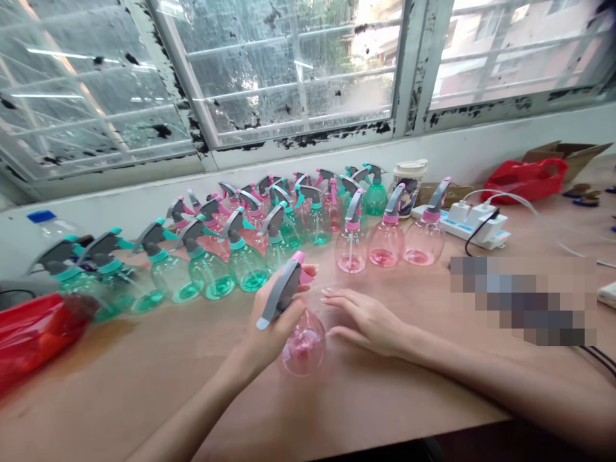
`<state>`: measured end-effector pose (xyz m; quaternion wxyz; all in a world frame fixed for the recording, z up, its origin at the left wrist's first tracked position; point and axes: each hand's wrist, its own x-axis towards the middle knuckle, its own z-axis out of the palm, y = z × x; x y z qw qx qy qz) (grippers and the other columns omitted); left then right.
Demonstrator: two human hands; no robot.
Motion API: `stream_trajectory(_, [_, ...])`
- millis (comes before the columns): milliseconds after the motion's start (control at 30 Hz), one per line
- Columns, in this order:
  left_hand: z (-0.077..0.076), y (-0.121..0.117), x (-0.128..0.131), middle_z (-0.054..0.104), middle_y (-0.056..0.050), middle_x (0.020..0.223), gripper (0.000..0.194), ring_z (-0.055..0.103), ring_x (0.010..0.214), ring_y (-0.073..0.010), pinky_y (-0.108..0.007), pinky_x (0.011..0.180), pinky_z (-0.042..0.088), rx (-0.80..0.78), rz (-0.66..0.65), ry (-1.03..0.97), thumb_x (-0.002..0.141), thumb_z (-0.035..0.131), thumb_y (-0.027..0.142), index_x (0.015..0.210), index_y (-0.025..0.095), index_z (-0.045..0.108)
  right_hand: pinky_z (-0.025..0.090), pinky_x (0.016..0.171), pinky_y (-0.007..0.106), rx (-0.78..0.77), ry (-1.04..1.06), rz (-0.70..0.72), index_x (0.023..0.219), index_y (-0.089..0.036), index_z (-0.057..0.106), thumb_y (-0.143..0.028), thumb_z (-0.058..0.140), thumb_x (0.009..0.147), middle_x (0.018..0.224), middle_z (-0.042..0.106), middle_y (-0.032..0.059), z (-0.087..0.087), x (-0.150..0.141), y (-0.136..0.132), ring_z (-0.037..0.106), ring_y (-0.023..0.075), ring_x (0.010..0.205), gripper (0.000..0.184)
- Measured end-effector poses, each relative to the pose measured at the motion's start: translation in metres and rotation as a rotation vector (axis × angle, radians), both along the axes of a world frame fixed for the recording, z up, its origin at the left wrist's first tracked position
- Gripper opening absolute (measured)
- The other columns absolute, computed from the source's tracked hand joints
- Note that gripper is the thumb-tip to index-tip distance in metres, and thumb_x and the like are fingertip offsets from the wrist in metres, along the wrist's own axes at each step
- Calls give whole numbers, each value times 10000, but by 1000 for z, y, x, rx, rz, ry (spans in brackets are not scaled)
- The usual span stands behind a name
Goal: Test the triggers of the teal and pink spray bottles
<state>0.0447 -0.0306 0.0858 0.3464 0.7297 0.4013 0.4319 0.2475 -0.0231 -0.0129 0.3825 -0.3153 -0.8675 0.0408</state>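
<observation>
My left hand (272, 317) is wrapped round the neck of a pink spray bottle (304, 350) with a grey and pink trigger head. The bottle leans a little over the table near its front; whether its base touches the wood I cannot tell. Just right of it is my right hand (366, 324), its fingers stretched toward the bottle and nothing in them. Beyond my hands, three pink spray bottles (385, 247) stand in a short row. To the left runs a row of several green spray bottles (212, 276), with more pink and green ones packed behind.
A red plastic bag (38, 333) lies at the left edge. At the back right are a patterned cup (408, 186), a white power strip (474, 224) with plugs and cables, another red bag (524, 179) and a cardboard box (568, 154). Windows (298, 64) line the wall behind.
</observation>
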Motion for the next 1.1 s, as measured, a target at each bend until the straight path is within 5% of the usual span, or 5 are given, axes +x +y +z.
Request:
stream_trajectory(167, [5,14,1,717,-81,1093,540,630,1139,-299,-439,910,551,31,-47,19,714,473,213,1236,221,609,535,943,455,23,58,-23,1123,-197,614,-286,524,958,1133,706,126,-4,14,14,655,254,1108,208])
stream_trajectory(400, [7,31,6,725,-83,1038,497,658,1087,-302,-416,857,561,2,-57,78,734,483,242,1211,219,620,562,773,387,-29,80,-87,988,-175,636,-174,473,944,953,714,113,-9,-4,47,681,230,876,169])
stream_trajectory(567, [7,36,5,725,-77,1007,496,655,1065,-297,-416,887,550,-21,-131,63,704,509,272,1185,232,626,553,820,381,-106,48,-95,1049,-184,632,-145,483,931,997,712,104,-6,-12,60,679,232,956,193])
stream_trajectory(800, [7,44,2,630,-11,634,363,602,556,-203,-327,567,522,-30,-116,141,740,524,301,1062,227,673,546,886,401,-188,-27,-98,1117,-176,629,-169,496,944,1142,694,125,-5,-14,61,668,239,1036,218])
stream_trajectory(1100, [-3,44,-5,614,-23,715,129,594,610,-198,-342,640,535,31,-143,124,773,518,294,810,234,627,479,1034,457,-165,-85,-106,1233,-151,615,-190,462,962,1273,656,143,-17,-15,62,570,262,1248,313])
